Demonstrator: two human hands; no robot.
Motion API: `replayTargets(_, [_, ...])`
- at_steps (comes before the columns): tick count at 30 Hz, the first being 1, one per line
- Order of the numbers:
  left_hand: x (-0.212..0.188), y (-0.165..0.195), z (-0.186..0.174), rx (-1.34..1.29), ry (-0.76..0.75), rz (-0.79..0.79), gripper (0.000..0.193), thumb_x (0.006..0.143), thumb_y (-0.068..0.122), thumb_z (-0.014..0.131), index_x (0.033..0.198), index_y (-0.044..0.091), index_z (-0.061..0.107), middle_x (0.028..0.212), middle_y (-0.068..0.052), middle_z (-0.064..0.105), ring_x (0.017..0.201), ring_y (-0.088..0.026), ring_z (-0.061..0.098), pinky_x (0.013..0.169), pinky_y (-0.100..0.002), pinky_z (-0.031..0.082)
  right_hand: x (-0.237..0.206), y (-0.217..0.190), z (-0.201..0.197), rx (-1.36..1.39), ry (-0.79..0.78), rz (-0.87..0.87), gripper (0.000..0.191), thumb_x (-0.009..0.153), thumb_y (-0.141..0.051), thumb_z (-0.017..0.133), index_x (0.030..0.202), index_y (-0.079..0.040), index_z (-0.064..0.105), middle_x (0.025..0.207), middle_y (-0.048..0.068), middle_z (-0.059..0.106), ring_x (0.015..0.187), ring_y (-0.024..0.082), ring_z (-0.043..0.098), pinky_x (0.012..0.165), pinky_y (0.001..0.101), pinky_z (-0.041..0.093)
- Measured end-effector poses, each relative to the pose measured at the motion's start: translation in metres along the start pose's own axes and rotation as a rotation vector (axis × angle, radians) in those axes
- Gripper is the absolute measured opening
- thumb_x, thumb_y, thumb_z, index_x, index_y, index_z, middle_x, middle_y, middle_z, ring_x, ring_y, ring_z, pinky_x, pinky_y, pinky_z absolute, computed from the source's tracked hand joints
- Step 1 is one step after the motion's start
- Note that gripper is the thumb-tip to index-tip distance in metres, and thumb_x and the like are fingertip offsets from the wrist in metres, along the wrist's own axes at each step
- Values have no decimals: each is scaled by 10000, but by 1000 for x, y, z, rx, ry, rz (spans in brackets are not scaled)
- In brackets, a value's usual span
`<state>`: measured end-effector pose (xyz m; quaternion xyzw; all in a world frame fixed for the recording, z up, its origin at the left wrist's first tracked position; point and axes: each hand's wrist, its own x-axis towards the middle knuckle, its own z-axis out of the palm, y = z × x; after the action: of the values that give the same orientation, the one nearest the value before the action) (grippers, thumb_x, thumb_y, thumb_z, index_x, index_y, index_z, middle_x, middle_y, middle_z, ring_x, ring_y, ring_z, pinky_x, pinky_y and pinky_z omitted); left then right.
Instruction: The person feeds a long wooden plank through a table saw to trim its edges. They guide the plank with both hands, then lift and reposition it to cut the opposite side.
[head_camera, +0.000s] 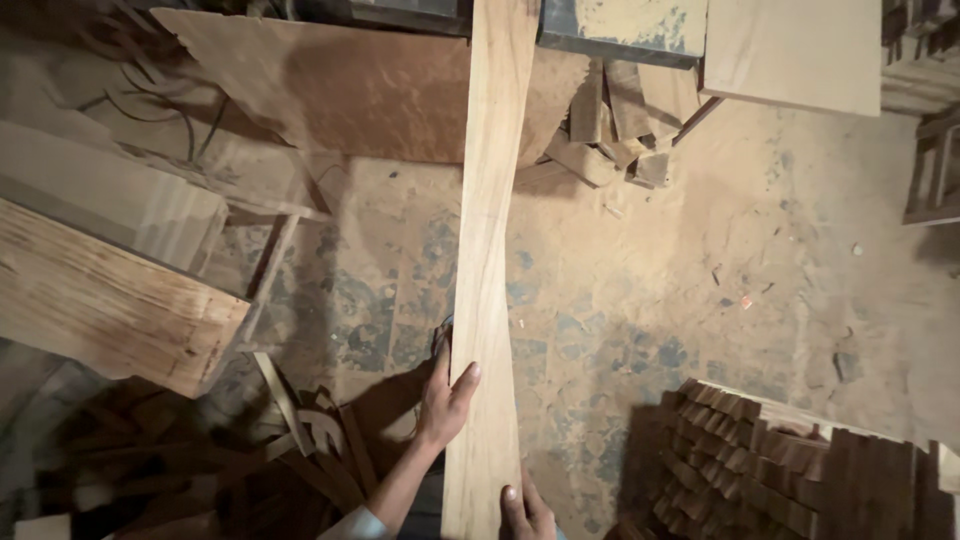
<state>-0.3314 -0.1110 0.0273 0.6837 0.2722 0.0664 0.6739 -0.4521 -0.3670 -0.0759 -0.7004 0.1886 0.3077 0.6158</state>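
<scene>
Lengthwise, a long pale wooden plank (487, 260) runs from six o'clock to twelve, its far end cut off by the frame's top edge. The left hand (445, 395) clasps its left edge near seven o'clock, thumb on the face, the other fingers hidden behind. The right hand (525, 512) grips the near end, mostly cropped. At four o'clock sits a stack of dark wood strips (780, 465); at one o'clock, short offcuts (615, 130) lie heaped on the dusty floor (720, 270).

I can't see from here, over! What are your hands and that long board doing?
Left hand grips the long plank at its left edge. Right hand holds its near end. Stacked wood blocks close on the right.
</scene>
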Motion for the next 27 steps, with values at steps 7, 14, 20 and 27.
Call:
replayTargets(7, [8,-16,-5,32,22,121,697,1002,326,591,1563,-12,354,1617,-220,418,1517,-320,374,1224,-401,286,3,-10,8,22,-111,-156,592,981,-188,611,1481,90,464,1468,223,608,1395,267,522,1159,367,341])
replayTargets(14, [12,-21,-11,58,10,109,742,1007,329,594,1584,-38,304,1677,-237,299,1578,-335,239,1255,-416,205,-1,-20,15,59,-179,-188,597,1008,-175,583,1507,103,408,1535,224,532,1456,282,446,1189,387,290])
replayTargets(20, [13,-10,-18,27,-13,21,793,988,383,574,1591,-18,250,1666,-223,308,1558,-322,272,1227,-394,247,2,-15,18,113,-230,-180,620,1016,-205,579,1522,92,380,1532,215,542,1449,272,458,1187,384,302])
replayTargets(27, [17,-4,-23,29,-23,33,784,1000,335,591,1595,-31,236,1670,-234,291,1566,-327,248,1237,-406,231,3,-24,20,81,-302,-234,615,1033,-195,556,1540,90,357,1560,202,511,1469,259,421,1195,372,281])
